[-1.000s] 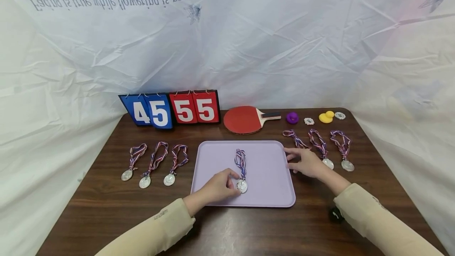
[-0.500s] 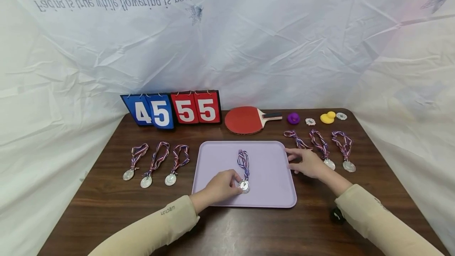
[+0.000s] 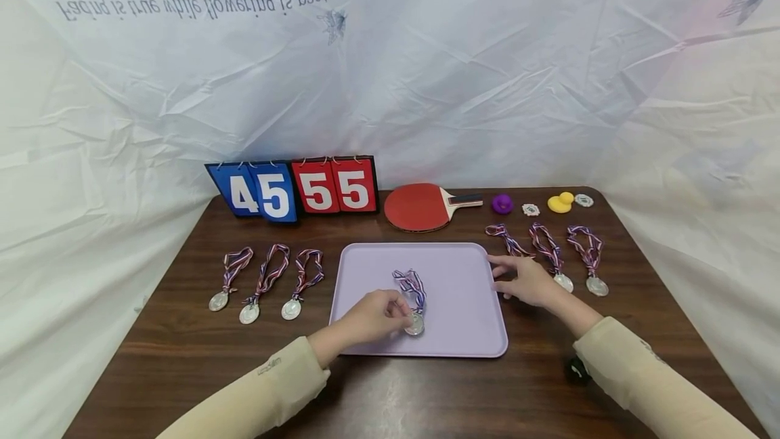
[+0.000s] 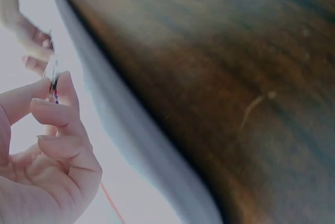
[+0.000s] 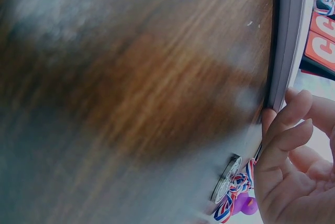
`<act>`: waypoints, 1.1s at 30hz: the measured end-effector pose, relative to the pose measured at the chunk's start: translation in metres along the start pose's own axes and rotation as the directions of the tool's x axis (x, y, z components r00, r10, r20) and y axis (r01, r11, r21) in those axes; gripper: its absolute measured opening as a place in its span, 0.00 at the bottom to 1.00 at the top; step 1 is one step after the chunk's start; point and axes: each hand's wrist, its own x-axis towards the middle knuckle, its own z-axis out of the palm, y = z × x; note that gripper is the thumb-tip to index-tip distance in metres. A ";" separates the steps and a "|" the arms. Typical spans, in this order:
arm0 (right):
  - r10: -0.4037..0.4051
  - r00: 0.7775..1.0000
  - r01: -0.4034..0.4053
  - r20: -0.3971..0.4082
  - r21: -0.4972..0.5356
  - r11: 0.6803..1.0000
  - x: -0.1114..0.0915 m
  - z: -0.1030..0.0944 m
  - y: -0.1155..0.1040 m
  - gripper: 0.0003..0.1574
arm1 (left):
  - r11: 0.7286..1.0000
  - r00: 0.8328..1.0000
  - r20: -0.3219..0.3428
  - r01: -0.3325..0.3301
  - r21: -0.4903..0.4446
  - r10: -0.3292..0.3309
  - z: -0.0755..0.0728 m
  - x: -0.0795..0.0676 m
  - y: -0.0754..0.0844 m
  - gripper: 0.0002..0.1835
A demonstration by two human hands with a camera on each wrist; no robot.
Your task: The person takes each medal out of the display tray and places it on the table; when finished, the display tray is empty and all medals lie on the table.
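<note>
In the head view my left hand [image 3: 378,317] pinches the rim of a silver medal [image 3: 414,323] between thumb and finger. Its striped ribbon [image 3: 412,284] trails behind it over the lilac tray [image 3: 457,341]. The left wrist view shows the medal [image 4: 54,75] edge-on at the fingertips, with the other fingers curled below. My right hand [image 3: 525,281] touches the tray's right rim with its fingertips. In the right wrist view the hand [image 5: 296,166] has bent fingers against the tray edge [image 5: 290,30]. A medal [image 5: 226,179] lies near it.
Left of the tray lie three medals [image 3: 249,312]; right of it are more medals [image 3: 596,286], one partly hidden. Behind stand a scoreboard [image 3: 292,188], a table tennis bat [image 3: 416,207], a purple duck [image 3: 502,204], a yellow duck [image 3: 560,202] and small white tokens [image 3: 530,210].
The medal, first flat on the tray, is now tilted in my left hand, its ribbon drawn nearer and bunched up. My right hand stays at the tray's rim.
</note>
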 end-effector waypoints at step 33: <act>0.000 1.000 0.000 0.011 0.007 1.000 -0.001 -0.002 0.000 0.35 | 0.946 0.885 -0.465 0.174 0.275 -0.028 -0.143 -0.101 -0.052 0.06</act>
